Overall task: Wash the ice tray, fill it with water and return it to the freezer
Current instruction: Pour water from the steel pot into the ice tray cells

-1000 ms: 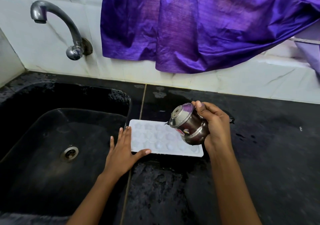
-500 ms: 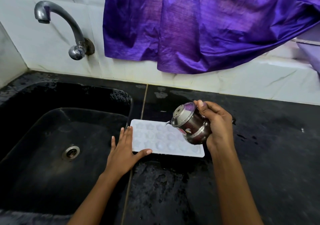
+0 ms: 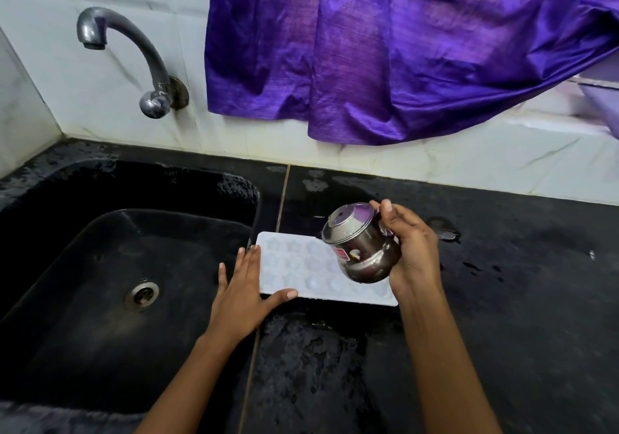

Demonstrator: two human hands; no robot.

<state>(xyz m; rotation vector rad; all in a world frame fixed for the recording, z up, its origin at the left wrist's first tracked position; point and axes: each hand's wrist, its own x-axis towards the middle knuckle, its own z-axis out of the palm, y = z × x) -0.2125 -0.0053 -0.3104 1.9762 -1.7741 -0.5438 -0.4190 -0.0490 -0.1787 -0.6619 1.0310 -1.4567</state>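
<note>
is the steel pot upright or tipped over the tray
Tipped. The steel pot, gripped by the right hand, leans sideways above the ice tray, its flat round end facing up and left.

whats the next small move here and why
Probably slide the tilted steel pot leftward over the ice tray, so the cells nearer the sink get water. The right hand grips the pot tipped above the tray's right end, while the left hand lies flat at its left end, steadying it on the wet counter. Whether water is flowing cannot be told.
</note>
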